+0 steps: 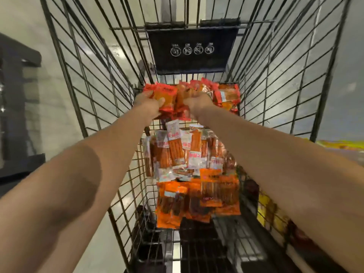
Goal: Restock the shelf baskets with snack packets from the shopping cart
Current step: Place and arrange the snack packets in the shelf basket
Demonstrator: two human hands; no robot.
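Both hands' fingers clamp red snack packets [167, 95] inside wire cart [94, 79] over pale floor [35, 20].

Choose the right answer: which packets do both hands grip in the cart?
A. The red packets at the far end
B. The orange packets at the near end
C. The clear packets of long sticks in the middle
A: the left hand and the right hand both grip red packets piled at the cart's far end.
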